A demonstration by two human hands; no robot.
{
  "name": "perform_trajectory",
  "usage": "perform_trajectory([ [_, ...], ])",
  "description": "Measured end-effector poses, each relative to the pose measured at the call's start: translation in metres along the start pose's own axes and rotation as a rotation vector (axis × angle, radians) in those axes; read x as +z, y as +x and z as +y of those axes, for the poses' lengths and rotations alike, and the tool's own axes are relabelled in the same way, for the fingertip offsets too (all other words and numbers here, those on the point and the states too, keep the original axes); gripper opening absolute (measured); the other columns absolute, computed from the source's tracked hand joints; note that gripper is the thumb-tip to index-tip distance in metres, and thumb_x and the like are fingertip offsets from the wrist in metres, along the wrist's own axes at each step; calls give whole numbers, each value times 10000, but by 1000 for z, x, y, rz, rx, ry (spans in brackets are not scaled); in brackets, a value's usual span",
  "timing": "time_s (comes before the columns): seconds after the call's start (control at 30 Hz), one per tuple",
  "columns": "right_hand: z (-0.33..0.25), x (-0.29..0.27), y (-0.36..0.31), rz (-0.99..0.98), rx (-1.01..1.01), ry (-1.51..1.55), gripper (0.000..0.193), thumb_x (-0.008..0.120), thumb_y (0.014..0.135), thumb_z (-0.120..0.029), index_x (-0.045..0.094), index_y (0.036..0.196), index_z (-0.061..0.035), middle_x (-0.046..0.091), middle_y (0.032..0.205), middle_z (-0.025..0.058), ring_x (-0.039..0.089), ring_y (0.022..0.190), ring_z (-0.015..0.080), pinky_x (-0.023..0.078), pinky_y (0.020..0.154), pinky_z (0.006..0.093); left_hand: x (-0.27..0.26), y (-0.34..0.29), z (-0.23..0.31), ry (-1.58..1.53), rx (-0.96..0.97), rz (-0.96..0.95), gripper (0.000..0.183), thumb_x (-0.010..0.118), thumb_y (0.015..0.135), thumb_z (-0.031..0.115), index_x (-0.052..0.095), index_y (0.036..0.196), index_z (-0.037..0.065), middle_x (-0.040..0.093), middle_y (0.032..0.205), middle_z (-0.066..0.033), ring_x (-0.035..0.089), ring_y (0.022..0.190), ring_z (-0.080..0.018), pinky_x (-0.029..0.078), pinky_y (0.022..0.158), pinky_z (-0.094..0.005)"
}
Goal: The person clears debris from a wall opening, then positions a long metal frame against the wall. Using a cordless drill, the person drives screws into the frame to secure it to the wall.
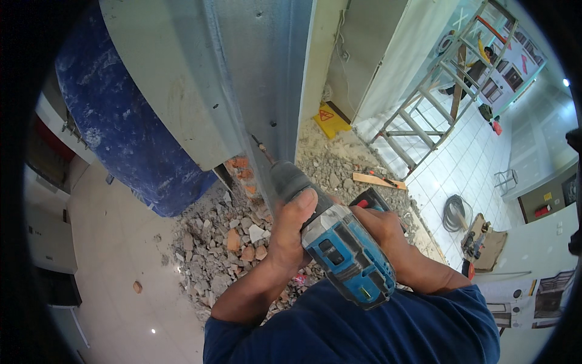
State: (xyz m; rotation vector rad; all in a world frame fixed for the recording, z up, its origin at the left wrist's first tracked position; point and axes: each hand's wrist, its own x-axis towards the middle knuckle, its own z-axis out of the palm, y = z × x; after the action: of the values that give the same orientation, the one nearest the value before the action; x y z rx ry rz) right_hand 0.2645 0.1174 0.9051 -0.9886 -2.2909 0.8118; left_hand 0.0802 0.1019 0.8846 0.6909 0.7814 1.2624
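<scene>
A teal-and-black cordless rotary hammer drill [351, 255] is between my two hands, its nose aimed up and away. My left hand [292, 227] is wrapped round the dark front collar, thumb on top. My right hand [382, 233] closes round the handle; most of its fingers are hidden by the drill body. A thin drill bit [262, 147] reaches to the upright grey metal channel [276, 73]. Its tip is at or very near the metal; I cannot tell whether it touches. Small dark marks, perhaps screws or holes, dot the channel.
Broken concrete and brick rubble [236, 242] covers the floor below. A blue tarp-like sheet [133, 139] hangs at left. Rightward are a yellow warning sign [330, 120], a wooden strip [379, 180], a stepladder [424, 115], coiled cable [456, 212] and, far off, another person [476, 73].
</scene>
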Motion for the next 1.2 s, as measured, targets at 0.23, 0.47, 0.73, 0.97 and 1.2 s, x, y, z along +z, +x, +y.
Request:
perform_trajectory([
  [0.23, 2, 2, -1, 4, 3, -11, 377, 715, 777, -202, 616, 1099, -31, 641, 768, 191, 655, 718, 389, 516, 624, 458, -3, 1, -2, -41, -33, 6, 671, 493, 891, 625, 648, 1033, -12, 682, 852, -129, 669, 752, -213, 549, 721, -351],
  [0.47, 0, -1, -1, -8, 17, -10, 407, 721, 768, -194, 615, 1120, -20, 645, 783, 195, 662, 735, 390, 522, 640, 456, -7, 4, -7, -26, 8, -49, 649, 471, 904, 598, 647, 1026, -15, 687, 863, -133, 670, 752, -213, 550, 720, -353],
  [0.73, 0, 0, 1, -7, 11, -22, 378, 732, 759, -196, 610, 1075, -28, 644, 784, 194, 660, 738, 388, 517, 640, 457, -12, 6, -11, -30, 28, -75, 635, 453, 912, 587, 640, 1025, -10, 681, 880, -129, 669, 780, -210, 548, 734, -355],
  [0.97, 4, 1, -1, -16, 21, -28, 371, 732, 757, -196, 614, 1065, -27, 642, 782, 192, 658, 737, 386, 516, 639, 454, -16, 8, -15, -33, 32, -120, 635, 438, 920, 581, 634, 1028, -13, 678, 884, -126, 666, 800, -206, 548, 750, -357],
  [1.2, 4, 1, -1, -5, 8, -54, 397, 725, 761, -197, 620, 1099, -18, 642, 783, 195, 658, 740, 392, 517, 648, 453, -15, 7, -11, 52, 96, -140, 626, 406, 944, 550, 636, 1035, -25, 690, 911, -140, 669, 800, -207, 548, 766, -364],
])
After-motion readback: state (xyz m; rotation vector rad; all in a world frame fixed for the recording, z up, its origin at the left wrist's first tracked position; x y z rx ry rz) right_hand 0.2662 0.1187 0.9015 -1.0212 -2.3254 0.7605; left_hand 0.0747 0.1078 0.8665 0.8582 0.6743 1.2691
